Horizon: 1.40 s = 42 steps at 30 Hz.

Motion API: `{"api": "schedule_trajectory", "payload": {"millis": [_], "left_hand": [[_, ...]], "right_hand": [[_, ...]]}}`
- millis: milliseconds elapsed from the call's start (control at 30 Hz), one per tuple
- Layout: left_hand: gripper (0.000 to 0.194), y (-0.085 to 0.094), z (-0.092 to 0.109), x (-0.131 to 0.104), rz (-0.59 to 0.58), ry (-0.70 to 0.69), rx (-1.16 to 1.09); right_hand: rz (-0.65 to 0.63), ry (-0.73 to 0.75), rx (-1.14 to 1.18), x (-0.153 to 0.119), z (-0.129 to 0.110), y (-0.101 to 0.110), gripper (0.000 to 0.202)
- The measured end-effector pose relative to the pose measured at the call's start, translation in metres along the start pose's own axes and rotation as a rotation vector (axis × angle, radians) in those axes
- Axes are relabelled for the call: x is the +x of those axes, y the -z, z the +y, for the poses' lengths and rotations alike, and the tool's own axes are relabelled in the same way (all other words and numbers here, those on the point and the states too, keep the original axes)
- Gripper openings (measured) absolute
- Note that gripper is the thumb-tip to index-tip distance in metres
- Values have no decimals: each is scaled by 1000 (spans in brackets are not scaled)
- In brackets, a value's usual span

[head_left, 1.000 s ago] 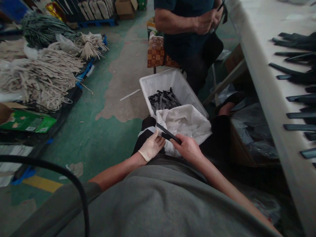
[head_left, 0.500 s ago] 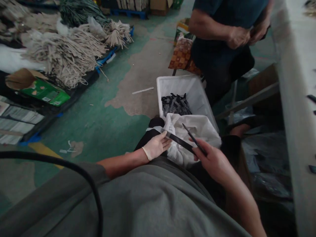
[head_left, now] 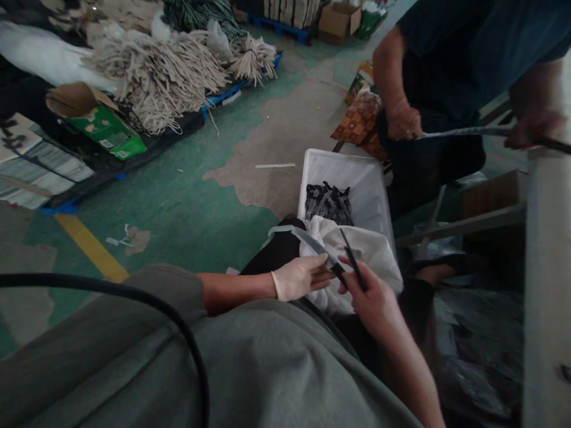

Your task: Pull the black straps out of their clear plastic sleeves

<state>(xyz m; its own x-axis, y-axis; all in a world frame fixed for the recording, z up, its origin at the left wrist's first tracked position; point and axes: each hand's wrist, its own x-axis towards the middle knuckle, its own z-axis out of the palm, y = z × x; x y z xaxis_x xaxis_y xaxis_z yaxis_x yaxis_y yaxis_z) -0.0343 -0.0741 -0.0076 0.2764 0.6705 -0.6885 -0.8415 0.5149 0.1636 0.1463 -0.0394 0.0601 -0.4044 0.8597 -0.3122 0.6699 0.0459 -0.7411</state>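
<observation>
My left hand (head_left: 301,276), in a pale thin glove, pinches a flat strip (head_left: 307,239) between thumb and fingers. The strip is light grey along its far part, which trails over my dark-clad knee, and black near my right hand. My right hand (head_left: 370,291) is closed on the strip's black end and also on a slim dark pointed tool (head_left: 350,252), which points up and away; its exact kind I cannot make out. Under both hands a white cloth sack (head_left: 372,244) lies over the near end of a white plastic bin (head_left: 370,181), where many black strips (head_left: 328,202) are heaped.
Across from me a person (head_left: 446,71) stretches a long strip between two hands. To the right runs a pale table edge (head_left: 542,238), with plastic bags (head_left: 477,345) below. Pallets at left hold bundled beige cords (head_left: 165,71) and a green carton (head_left: 107,131). A black cable (head_left: 151,303) loops before me.
My left hand has slid along the strip toward my right hand, and more light grey now shows. The view has shifted. The other person's hands have moved apart with a strip between them.
</observation>
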Motion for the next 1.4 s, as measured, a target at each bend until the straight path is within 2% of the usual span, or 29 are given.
{"api": "schedule_trajectory", "payload": {"millis": [67, 167, 267, 367, 433, 567, 633, 733, 900, 1067, 1233, 1300, 1400], "left_hand": [[12, 0, 1, 0, 27, -11, -3], [12, 2, 5, 1, 80, -40, -36], [14, 2, 0, 2, 16, -10, 1], [21, -1, -7, 5, -54, 8, 55], [18, -2, -4, 6, -17, -38, 34], [12, 0, 10, 5, 84, -92, -46], [12, 0, 10, 3, 54, -53, -26], [15, 1, 5, 3, 1, -20, 12], [16, 6, 6, 8, 41, -152, -29], [30, 3, -1, 4, -70, -137, 94], [30, 3, 1, 4, 20, -237, 102], [29, 3, -1, 4, 11, -207, 117], [34, 1, -11, 3, -84, -98, 190]], "right_hand": [[-16, -19, 35, 1, -1, -4, 51], [0, -60, 53, -8, 0, 6, 55], [20, -6, -35, -7, -1, 9, 52], [-8, 1, -63, 5, -6, -1, 50], [-34, -39, 12, 8, -8, -4, 53], [-34, -51, 92, -4, -2, 9, 57], [-23, -33, 33, -6, 2, 12, 53], [-25, -12, 10, -1, 4, 4, 49], [-9, -39, 94, 2, 5, -5, 55], [-13, 2, -33, 6, 2, -8, 52], [-3, -34, 35, 1, 3, -6, 57], [6, -36, 11, -1, 4, -6, 57], [12, 7, -34, 2, 2, -11, 52]]}}
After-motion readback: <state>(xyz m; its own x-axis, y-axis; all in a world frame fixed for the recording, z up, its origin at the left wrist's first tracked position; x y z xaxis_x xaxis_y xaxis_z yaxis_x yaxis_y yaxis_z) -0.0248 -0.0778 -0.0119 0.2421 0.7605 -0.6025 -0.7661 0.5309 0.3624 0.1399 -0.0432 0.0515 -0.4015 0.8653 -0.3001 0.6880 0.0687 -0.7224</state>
